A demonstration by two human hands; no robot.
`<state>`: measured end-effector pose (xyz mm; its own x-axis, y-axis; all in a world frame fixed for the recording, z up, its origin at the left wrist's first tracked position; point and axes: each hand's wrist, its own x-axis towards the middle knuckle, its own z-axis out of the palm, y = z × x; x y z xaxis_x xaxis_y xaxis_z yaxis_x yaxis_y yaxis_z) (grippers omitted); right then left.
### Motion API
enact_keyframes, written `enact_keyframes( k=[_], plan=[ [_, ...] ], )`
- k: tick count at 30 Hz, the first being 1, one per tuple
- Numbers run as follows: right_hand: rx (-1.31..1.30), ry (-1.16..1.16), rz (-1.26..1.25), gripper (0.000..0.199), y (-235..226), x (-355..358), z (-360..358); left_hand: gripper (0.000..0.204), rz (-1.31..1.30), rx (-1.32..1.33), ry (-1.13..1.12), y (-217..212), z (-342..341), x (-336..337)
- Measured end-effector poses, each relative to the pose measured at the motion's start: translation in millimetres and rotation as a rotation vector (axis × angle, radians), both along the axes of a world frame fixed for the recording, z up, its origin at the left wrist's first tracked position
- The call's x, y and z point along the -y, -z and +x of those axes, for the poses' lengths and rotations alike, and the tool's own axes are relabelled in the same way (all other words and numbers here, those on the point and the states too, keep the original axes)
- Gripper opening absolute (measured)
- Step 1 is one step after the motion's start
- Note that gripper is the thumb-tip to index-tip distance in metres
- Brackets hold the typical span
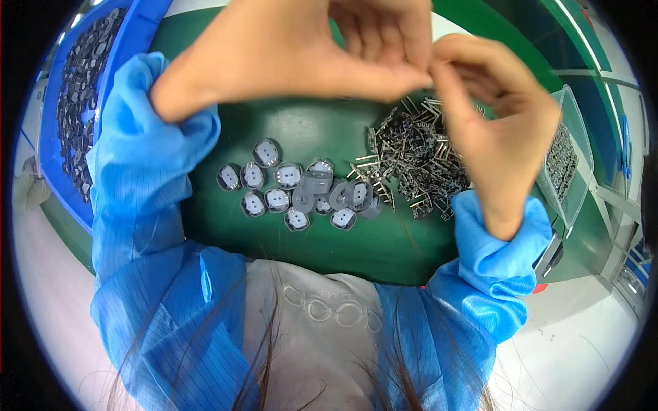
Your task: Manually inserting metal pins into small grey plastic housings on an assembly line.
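Observation:
My left hand (288, 58) and my right hand (504, 116) are raised over the far part of the green table, close to the camera. Their fingertips meet in a pinch. Whatever lies between them is too small or too hidden to make out, and the left hand is slightly blurred. Beneath my right hand lies a heap of small black parts with metal pins (411, 147). Left of that heap, several round grey plug-like housings with pale faces (288, 176) are spread out, some standing on their sides or leaning on each other.
A blue bin (48, 147) at the left holds many dark grey parts. At the right stands a clear plastic box (582, 181) of small metallic pieces. A dark object (550, 255) sits by the table's right edge. The green table (329, 250) reaches close to my body.

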<state>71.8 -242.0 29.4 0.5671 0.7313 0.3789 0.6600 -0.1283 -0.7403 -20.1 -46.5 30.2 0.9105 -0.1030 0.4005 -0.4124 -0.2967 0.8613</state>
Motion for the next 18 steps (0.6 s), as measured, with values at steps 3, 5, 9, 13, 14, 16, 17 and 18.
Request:
enact_keyframes(
  k=[3,5,9,13,14,16,17,18],
  plan=[
    [-0.102,0.160,-0.096,0.014,-8.0,8.3,14.9,0.020,0.244,-0.237,-0.051,-2.7,10.9,-19.4],
    [-0.136,0.119,-0.125,0.014,-10.4,9.4,15.6,0.029,0.571,-0.173,-0.064,1.4,19.1,-33.8],
    [-0.123,0.064,-0.129,0.016,-18.6,13.2,23.9,0.071,0.629,-0.294,0.120,30.3,15.1,-49.9],
    [-0.028,0.255,-0.135,0.017,-36.2,41.4,51.0,0.055,0.548,-0.258,0.385,41.7,25.9,-30.0],
    [-0.027,0.260,-0.137,0.017,-34.8,42.3,50.6,0.055,0.547,-0.255,0.389,44.6,27.7,-29.5],
    [-0.188,0.145,-0.175,0.016,-28.7,41.2,47.8,0.043,0.519,-0.132,0.322,47.4,28.4,-27.8],
    [-0.202,0.054,-0.201,0.015,-26.9,36.1,43.7,0.043,0.519,-0.136,0.316,46.3,25.4,-24.3],
    [-0.265,-0.005,-0.187,0.013,-21.1,29.8,39.9,0.040,0.425,-0.159,0.183,43.4,21.0,-17.6]
  ],
)
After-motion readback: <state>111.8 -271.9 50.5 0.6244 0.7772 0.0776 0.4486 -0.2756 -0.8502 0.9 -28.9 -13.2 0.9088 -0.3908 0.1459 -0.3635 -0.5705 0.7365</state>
